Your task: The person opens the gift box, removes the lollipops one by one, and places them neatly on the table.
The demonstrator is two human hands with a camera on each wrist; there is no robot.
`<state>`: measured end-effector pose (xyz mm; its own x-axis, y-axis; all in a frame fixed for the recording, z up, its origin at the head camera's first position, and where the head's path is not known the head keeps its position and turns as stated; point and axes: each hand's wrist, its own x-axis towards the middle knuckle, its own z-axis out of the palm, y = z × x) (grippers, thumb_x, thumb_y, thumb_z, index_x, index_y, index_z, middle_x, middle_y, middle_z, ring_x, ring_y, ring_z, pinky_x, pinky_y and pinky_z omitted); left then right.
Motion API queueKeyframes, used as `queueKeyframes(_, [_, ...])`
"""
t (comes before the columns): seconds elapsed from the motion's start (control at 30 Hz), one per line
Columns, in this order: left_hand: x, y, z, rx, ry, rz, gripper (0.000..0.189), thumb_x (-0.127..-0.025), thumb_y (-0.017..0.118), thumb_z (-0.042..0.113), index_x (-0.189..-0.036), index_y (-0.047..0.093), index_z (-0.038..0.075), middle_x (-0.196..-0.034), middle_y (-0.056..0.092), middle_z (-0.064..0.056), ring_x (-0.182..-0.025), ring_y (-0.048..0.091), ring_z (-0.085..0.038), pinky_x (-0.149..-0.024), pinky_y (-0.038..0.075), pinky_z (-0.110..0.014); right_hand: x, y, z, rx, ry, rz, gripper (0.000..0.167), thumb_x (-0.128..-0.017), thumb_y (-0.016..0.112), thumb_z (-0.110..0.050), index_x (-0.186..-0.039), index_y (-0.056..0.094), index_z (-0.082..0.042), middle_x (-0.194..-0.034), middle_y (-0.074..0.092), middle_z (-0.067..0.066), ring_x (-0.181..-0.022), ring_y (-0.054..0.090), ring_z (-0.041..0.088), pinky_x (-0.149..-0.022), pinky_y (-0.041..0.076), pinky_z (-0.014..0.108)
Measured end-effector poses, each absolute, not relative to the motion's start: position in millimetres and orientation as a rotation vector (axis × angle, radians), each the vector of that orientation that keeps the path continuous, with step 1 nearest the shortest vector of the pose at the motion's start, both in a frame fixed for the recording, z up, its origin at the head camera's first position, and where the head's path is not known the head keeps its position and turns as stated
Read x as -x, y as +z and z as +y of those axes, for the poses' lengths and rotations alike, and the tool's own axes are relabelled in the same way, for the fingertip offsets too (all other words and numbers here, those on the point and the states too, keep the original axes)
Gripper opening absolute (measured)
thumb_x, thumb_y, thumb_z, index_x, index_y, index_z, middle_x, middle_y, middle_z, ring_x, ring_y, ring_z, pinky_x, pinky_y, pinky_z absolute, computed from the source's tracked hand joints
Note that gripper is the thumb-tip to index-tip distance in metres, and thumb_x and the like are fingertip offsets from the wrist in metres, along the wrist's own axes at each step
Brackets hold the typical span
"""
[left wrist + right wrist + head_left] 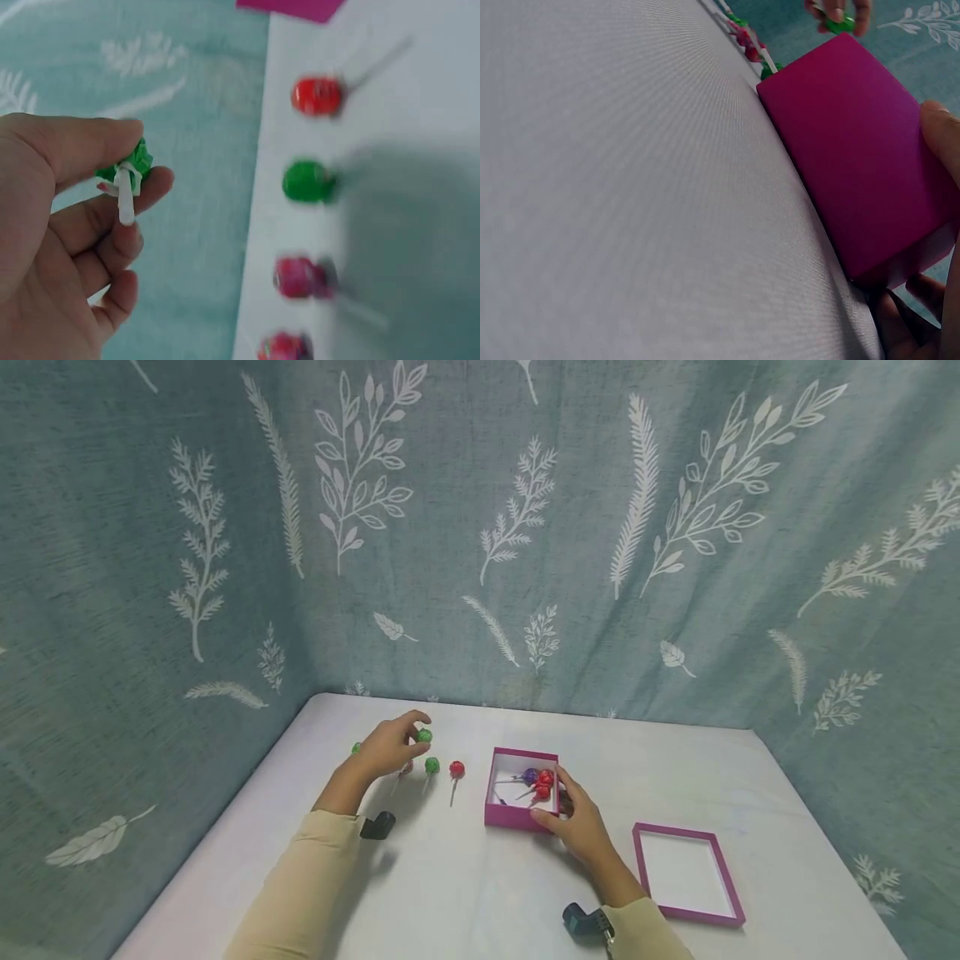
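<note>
My left hand (pixel 384 748) pinches a green-wrapped lollipop (pixel 139 160) between thumb and index finger, raised over the table, its white stick pointing at the wrist camera. Beneath and beside that hand lies a row of lollipops: a red one (pixel 457 769), a green one (pixel 432 765) and a pink-red one (pixel 298 277) partly covered by the hand in the head view. My right hand (pixel 583 828) grips a magenta box (pixel 517 817) at its right side, thumb on the front edge. Inside the box are red lollipops (pixel 543 792) and a purple one (pixel 530 776).
A shallow magenta-rimmed lid (pixel 678 912) with a white inside lies on the white table (pixel 465 893), right of the box. Another green lollipop (pixel 356 748) shows left of my left hand. A leaf-patterned teal curtain (pixel 450 527) hangs behind the table and along its sides.
</note>
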<state>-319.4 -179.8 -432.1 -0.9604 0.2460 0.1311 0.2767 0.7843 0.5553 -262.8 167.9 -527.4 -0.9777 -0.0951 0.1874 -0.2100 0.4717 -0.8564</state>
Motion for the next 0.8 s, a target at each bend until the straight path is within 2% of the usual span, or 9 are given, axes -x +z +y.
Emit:
queueKeyframes(0.07, [320.4,-435.9,-192.2,0.367,-0.931,-2.904,0.044,-0.092,0.068,0.023,-0.130,0.049,0.011,-0.107,0.067,-0.011,-0.091,0.063,-0.025,-0.077,0.050,-0.046,262.4,-527.0,167.7,-0.268,1.539,-2.595,0.093,-0.075,0.081,-0.046,-0.152,0.035,-0.020,-0.147,0.040,0.019,-0.128,0.047,0.039,-0.101,0.038,0.052])
queueKeyframes(0.1, [320.5,-437.9,-197.6,0.331,-0.962,-2.900,0.044,-0.092,0.068,0.023,-0.129,0.048,0.009,-0.109,0.066,-0.013,-0.092,0.064,-0.027,-0.077,0.050,-0.046,262.5,-527.2,167.8,-0.271,1.537,-2.594,0.093,-0.075,0.081,-0.046,-0.152,0.035,-0.020,-0.148,0.040,0.019,-0.128,0.046,0.039,-0.101,0.038,0.052])
queueKeyframes(0.3, [317.6,-446.4,-222.2,0.237,-1.075,-2.861,0.038,-0.092,0.067,0.020,-0.125,0.053,0.008,-0.110,0.065,-0.016,-0.078,0.064,-0.023,-0.064,0.051,-0.036,263.9,-529.8,167.9,-0.273,1.531,-2.586,0.093,-0.076,0.081,-0.045,-0.152,0.034,-0.020,-0.148,0.040,0.020,-0.128,0.047,0.040,-0.101,0.037,0.052])
queueKeyframes(0.53, [318.7,-452.4,-247.7,0.174,-0.964,-2.800,0.031,-0.090,0.071,0.020,-0.117,0.059,0.013,-0.105,0.066,-0.012,-0.079,0.053,-0.024,-0.063,0.044,-0.036,262.0,-529.5,165.9,-0.260,1.534,-2.587,0.093,-0.075,0.081,-0.046,-0.152,0.035,-0.022,-0.148,0.040,0.018,-0.129,0.045,0.039,-0.101,0.038,0.051])
queueKeyframes(0.67, [320.4,-457.2,-259.8,0.094,-0.971,-2.780,0.032,-0.091,0.070,0.022,-0.119,0.059,0.013,-0.107,0.066,-0.013,-0.080,0.053,-0.025,-0.064,0.043,-0.037,261.9,-528.6,166.1,-0.246,1.523,-2.600,0.094,-0.075,0.081,-0.048,-0.152,0.035,-0.023,-0.150,0.039,0.017,-0.131,0.043,0.039,-0.101,0.037,0.052])
queueKeyframes(0.8, [322.1,-462.1,-269.1,0.010,-0.981,-2.759,0.036,-0.092,0.069,0.025,-0.124,0.058,0.011,-0.111,0.065,-0.016,-0.089,0.054,-0.029,-0.070,0.043,-0.042,262.5,-528.4,166.5,-0.235,1.505,-2.617,0.093,-0.075,0.080,-0.049,-0.152,0.034,-0.025,-0.149,0.039,0.017,-0.131,0.043,0.038,-0.101,0.037,0.053])
